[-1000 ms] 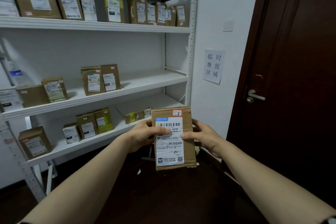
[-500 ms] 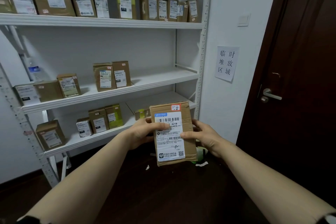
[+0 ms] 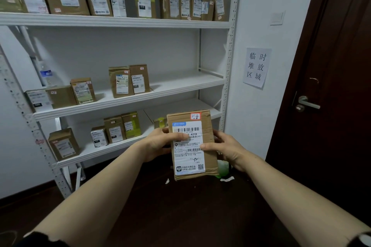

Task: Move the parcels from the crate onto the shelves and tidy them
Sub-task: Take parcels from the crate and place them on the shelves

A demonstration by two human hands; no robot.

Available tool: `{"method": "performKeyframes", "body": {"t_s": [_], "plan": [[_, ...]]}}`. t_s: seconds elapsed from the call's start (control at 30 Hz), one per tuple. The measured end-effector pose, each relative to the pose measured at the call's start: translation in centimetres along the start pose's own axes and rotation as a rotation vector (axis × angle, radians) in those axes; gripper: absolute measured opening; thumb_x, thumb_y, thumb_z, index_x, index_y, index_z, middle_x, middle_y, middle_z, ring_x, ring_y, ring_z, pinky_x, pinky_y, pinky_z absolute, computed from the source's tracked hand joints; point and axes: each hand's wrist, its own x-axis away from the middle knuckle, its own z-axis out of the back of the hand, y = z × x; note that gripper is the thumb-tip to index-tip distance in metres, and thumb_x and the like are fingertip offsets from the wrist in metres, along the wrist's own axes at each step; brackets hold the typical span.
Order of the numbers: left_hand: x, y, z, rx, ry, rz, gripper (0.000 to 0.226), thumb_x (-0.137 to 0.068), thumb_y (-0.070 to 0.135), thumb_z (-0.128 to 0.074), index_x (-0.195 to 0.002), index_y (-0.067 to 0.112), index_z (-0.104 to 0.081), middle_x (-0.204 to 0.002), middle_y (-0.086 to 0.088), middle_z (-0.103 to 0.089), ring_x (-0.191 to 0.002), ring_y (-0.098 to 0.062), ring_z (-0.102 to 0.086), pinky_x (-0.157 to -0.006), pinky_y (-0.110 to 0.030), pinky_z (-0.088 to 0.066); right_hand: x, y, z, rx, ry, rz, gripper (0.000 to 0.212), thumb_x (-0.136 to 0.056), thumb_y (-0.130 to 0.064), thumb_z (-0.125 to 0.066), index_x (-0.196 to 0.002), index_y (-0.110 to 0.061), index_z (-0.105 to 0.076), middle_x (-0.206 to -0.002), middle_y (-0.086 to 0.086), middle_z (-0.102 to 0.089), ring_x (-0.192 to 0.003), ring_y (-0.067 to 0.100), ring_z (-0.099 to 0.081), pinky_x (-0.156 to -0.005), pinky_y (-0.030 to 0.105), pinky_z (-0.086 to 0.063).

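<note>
Left hand (image 3: 158, 142): gripped the parcel's left edge from 9 o'clock, thumb laid flat across the shipping label (image 3: 188, 146), fingers curled behind the box and mostly hidden.
Right hand (image 3: 224, 146): gripped the right edge from 3 o'clock, thumb pressed on the label's margin, fingers wrapped round the side.
Parcel (image 3: 208, 140): a brown cardboard box held in the air between both hands, at 6 o'clock of the view, in front of the lowest shelf.
Parcel's direction: long axis ran 12 to 6, top leaning slightly toward 11; label faced the camera, print upright, red sticker (image 3: 195, 116) at its 1 o'clock corner.
Top shelf (image 3: 120, 21): a close-packed row of upright labelled boxes (image 3: 144, 0).
Middle shelf (image 3: 140, 102): two boxes touching near the centre (image 3: 129, 81), two more toward 9 o'clock, a water bottle (image 3: 47, 75) behind them.
Lower shelf (image 3: 104, 152): one box at 9 o'clock (image 3: 63, 144), a cluster of three (image 3: 116, 130) further in.
Wall at 3 o'clock: a paper sign (image 3: 257, 67), beside a dark door (image 3: 331, 46) with a lever handle (image 3: 307, 103).
</note>
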Motion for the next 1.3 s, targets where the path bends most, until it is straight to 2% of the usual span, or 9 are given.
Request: {"method": "performKeyframes", "body": {"t_s": [0.17,0.33,0.5,0.6,0.77,0.87,1.0,1.1,1.3], "plan": [[0.2,-0.3,0.1,-0.019,0.003,0.002,0.057,-0.058,0.026,-0.082,-0.110,0.009,-0.064,-0.101,-0.004,-0.074,-0.098,-0.020,-0.069,-0.092,-0.036,-0.052,0.0,0.4,-0.2,-0.010,-0.009,-0.015,0.087,-0.064,-0.021,-0.083,-0.141,-0.021,-0.042,-0.120,0.002,-0.063,-0.106,0.017,-0.062,-0.085,0.035,-0.054],[0.4,-0.7,-0.1,-0.004,0.027,0.003,0.035,-0.074,0.024,-0.077,-0.106,0.012,-0.065,-0.100,-0.002,-0.074,-0.099,-0.020,-0.068,-0.092,-0.036,-0.051,-0.1,0.8,-0.5,-0.064,0.001,-0.021,0.082,-0.066,-0.022,-0.082,-0.139,-0.021,-0.046,-0.115,0.002,-0.066,-0.100,0.017,-0.064,-0.070,0.028,-0.051],[0.4,-1.3,0.3,0.001,-0.012,0.038,0.050,-0.073,0.024,-0.077,-0.117,0.010,-0.061,-0.107,-0.004,-0.072,-0.103,-0.019,-0.067,-0.099,-0.039,-0.048,-0.8,1.4,-0.6,-0.109,0.028,0.007,0.096,-0.045,-0.035,-0.086,-0.133,-0.019,-0.052,-0.109,0.003,-0.071,-0.098,0.018,-0.068,-0.076,0.031,-0.053],[0.2,-1.5,0.3,0.023,-0.011,0.056,0.045,-0.075,0.021,-0.078,-0.116,0.011,-0.062,-0.108,-0.004,-0.072,-0.104,-0.020,-0.067,-0.101,-0.041,-0.047,-1.4,1.7,-0.7,-0.154,0.024,0.010,0.091,-0.048,-0.029,-0.090,-0.131,-0.018,-0.054,-0.106,0.001,-0.072,-0.097,0.017,-0.069,-0.075,0.029,-0.053],[-0.5,-1.4,0.3,0.051,0.030,0.032,0.059,-0.062,0.029,-0.082,-0.115,0.010,-0.063,-0.106,-0.003,-0.073,-0.102,-0.019,-0.068,-0.100,-0.041,-0.048,-1.7,2.2,-0.2,-0.184,-0.034,0.004,0.089,-0.053,-0.024,-0.087,-0.134,-0.014,-0.050,-0.108,0.006,-0.072,-0.095,0.018,-0.070,-0.072,0.029,-0.054],[-1.1,-1.3,-0.2,0.072,0.053,0.012,0.049,-0.069,0.027,-0.079,-0.113,0.010,-0.064,-0.104,-0.003,-0.073,-0.100,-0.019,-0.069,-0.096,-0.038,-0.051,-2.4,2.9,0.4,-0.184,-0.076,-0.021,0.099,-0.047,-0.024,-0.091,-0.135,-0.016,-0.048,-0.107,0.007,-0.072,-0.095,0.021,-0.070,-0.080,0.035,-0.056],[-2.4,-1.4,-0.7,0.084,0.038,-0.010,0.054,-0.069,0.027,-0.078,-0.118,0.010,-0.062,-0.109,-0.004,-0.072,-0.103,-0.020,-0.067,-0.096,-0.037,-0.050,-3.9,3.9,1.4,-0.206,-0.049,-0.002,0.105,-0.036,-0.031,-0.094,-0.131,-0.022,-0.049,-0.105,0.006,-0.073,-0.096,0.022,-0.070,-0.088,0.043,-0.055],[-3.8,-1.5,-0.9,0.064,0.003,0.015,0.044,-0.077,0.021,-0.075,-0.119,0.012,-0.062,-0.110,-0.003,-0.071,-0.103,-0.019,-0.067,-0.092,-0.033,-0.051,-5.7,4.4,2.0,-0.284,-0.025,0.004,0.103,-0.038,-0.030,-0.093,-0.130,-0.017,-0.051,-0.104,0.009,-0.073,-0.097,0.026,-0.070,-0.093,0.047,-0.052],[-9.1,-0.9,1.1,0.081,0.025,-0.001,0.041,-0.079,0.009,-0.074,-0.119,0.009,-0.061,-0.110,-0.007,-0.071,-0.102,-0.023,-0.068,-0.085,-0.032,-0.055,-12.0,4.6,3.1,-0.315,-0.075,-0.010,0.106,-0.043,-0.028,-0.093,-0.137,-0.019,-0.045,-0.111,0.008,-0.071,-0.103,0.026,-0.068,-0.097,0.047,-0.049]]}}
